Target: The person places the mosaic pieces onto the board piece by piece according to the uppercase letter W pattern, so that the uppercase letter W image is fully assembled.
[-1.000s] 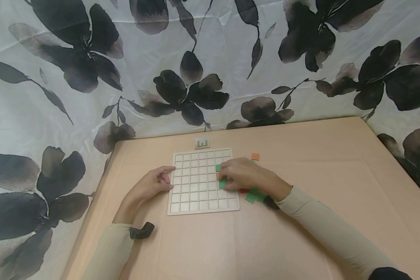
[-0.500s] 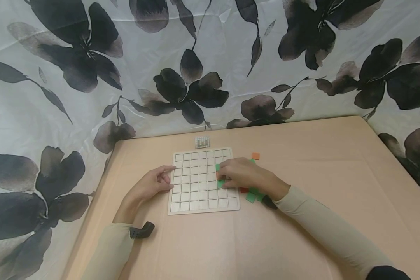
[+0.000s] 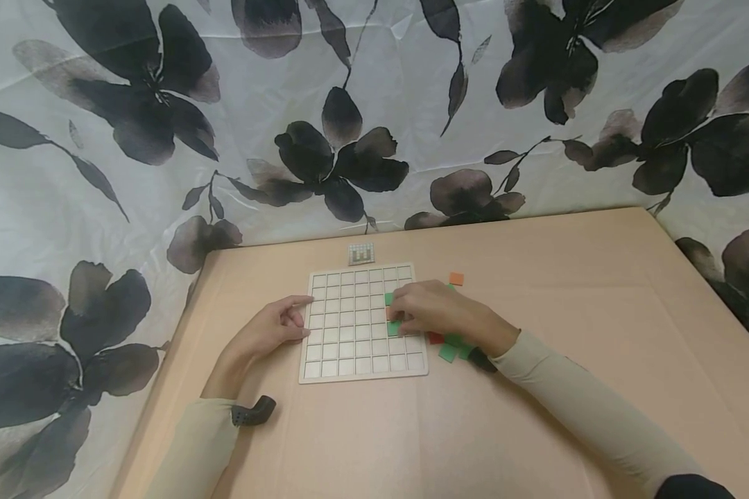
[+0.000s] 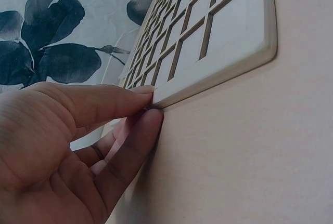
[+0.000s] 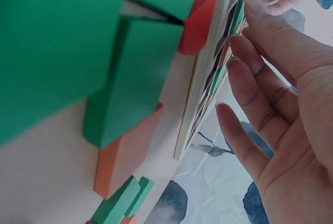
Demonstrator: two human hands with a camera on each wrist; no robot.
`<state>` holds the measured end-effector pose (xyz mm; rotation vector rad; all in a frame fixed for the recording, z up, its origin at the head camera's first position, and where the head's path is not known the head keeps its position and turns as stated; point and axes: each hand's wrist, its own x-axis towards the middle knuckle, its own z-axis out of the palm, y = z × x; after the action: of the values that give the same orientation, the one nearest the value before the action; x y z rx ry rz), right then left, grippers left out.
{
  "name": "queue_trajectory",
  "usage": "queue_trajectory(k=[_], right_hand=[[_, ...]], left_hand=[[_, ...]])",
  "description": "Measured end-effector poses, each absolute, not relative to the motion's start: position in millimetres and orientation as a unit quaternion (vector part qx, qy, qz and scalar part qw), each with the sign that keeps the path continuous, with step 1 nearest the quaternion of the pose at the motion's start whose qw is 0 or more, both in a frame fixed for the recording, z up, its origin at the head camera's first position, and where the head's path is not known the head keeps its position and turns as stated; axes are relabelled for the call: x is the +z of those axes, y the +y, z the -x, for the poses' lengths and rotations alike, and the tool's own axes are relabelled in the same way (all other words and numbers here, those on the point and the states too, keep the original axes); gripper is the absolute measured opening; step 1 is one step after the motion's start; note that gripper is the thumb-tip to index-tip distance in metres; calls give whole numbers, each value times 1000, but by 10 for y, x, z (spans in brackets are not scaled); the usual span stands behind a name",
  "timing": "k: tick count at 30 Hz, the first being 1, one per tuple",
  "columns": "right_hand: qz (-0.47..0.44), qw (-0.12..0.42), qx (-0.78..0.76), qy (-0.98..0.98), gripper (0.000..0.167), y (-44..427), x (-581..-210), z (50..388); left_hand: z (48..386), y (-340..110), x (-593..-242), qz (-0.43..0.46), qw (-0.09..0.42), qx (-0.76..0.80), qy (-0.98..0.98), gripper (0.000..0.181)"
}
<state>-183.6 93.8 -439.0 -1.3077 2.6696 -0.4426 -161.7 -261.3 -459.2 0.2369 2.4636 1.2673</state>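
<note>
A white gridded board (image 3: pixel 343 364) lies flat on the table. My left hand (image 3: pixel 268 324) is at its left side; in the left wrist view, the thumb and a finger (image 4: pixel 148 125) touch the board's edge. On the right part of the grid, a green tile (image 3: pixel 389 298), an orange tile (image 3: pixel 388 314) and another green tile (image 3: pixel 394 329) sit in a column. My right hand (image 3: pixel 433 310) rests over them, partly hiding them. In the right wrist view its fingers (image 5: pixel 252 78) are loosely bent, with the tips against or close to the tiles; nothing is visibly gripped.
Loose blocks lie right of the board, partly under my right forearm: several green ones (image 3: pixel 447 353), a red one (image 3: pixel 435 339) and an orange one (image 3: pixel 456 278). A small patterned card (image 3: pixel 360 254) lies behind the board. A floral cloth (image 3: pixel 324 62) hangs beyond the table (image 3: pixel 568 291).
</note>
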Motion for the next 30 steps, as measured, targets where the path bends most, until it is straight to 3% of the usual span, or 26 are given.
queue_trajectory(k=[6, 30], right_hand=[[416, 87, -170, 889, 12, 1026, -4342, 1854], [396, 101, -194, 892, 19, 1463, -4124, 1903]], left_hand=[[1618, -2598, -4584, -77, 183, 448, 872, 66], [1605, -2573, -4547, -74, 183, 450, 871, 66]])
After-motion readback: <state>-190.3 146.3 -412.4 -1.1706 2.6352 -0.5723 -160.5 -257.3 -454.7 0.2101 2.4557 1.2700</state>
